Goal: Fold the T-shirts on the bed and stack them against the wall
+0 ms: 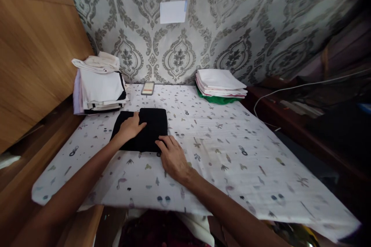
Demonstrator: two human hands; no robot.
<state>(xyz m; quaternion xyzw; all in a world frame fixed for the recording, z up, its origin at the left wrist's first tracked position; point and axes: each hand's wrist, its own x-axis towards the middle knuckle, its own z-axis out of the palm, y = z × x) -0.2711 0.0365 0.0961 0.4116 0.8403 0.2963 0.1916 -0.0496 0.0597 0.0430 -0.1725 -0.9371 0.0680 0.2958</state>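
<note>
A folded black cloth garment (153,129) lies flat on the printed white sheet (214,154), its right part folded over so that it forms a thicker panel. My left hand (131,126) rests on its left part, fingers stretched out and thumb spread toward the fold. At the lower right corner of the garment, my right hand (173,158) touches the edge with fingers slightly bent and the thumb apart. Part of the right fingertips' contact with the cloth is hard to make out.
A stack of folded clothes (101,85) stands at the back left beside a wooden panel (37,58). Another folded pile (220,81), with green cloth underneath, sits at the back right. A phone (147,88) lies near the wall. A white cable (304,83) hangs at right.
</note>
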